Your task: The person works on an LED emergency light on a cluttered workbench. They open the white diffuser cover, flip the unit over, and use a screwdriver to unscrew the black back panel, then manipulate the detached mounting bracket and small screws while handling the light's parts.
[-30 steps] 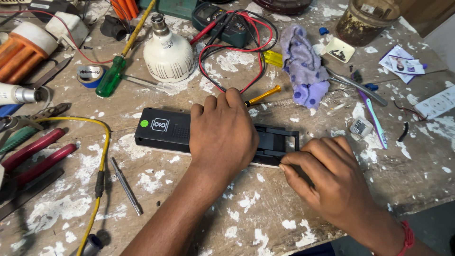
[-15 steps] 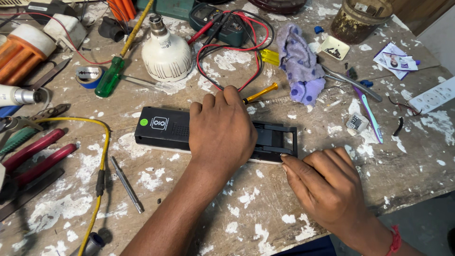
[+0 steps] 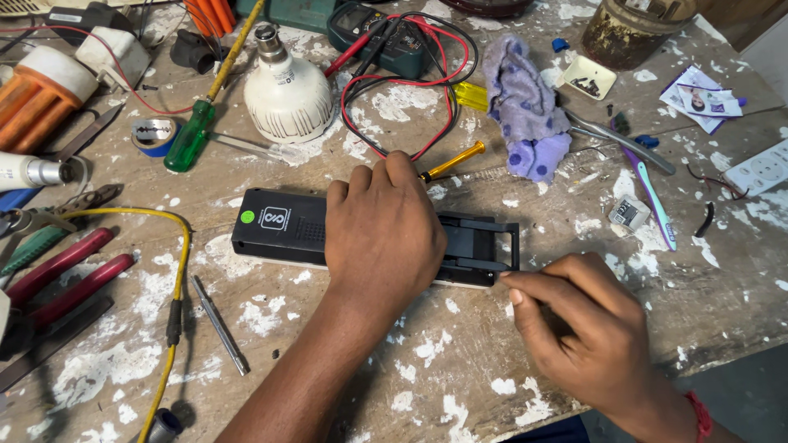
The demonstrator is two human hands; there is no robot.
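Observation:
A long black box-shaped device (image 3: 275,226) with a green dot and a fold-out frame at its right end lies across the middle of the paint-spattered wooden bench (image 3: 386,361). My left hand (image 3: 386,230) lies flat over its middle, fingers curled over the far edge, pressing it down. My right hand (image 3: 583,320) is at the device's near right corner with its fingertips pinched together against the pale lower edge. What is between those fingertips is hidden.
Behind the device are a white bulb (image 3: 286,94), a green screwdriver (image 3: 189,135), a multimeter (image 3: 386,33) with red and black leads, a yellow-handled screwdriver (image 3: 451,162) and a purple cloth (image 3: 525,115). Red-handled pliers (image 3: 61,271) and a yellow wire (image 3: 176,279) lie left; a toothbrush (image 3: 652,201) right.
My right hand has slid a little right and toward me, from over the device's right end to its near corner. My left hand and the device have stayed put.

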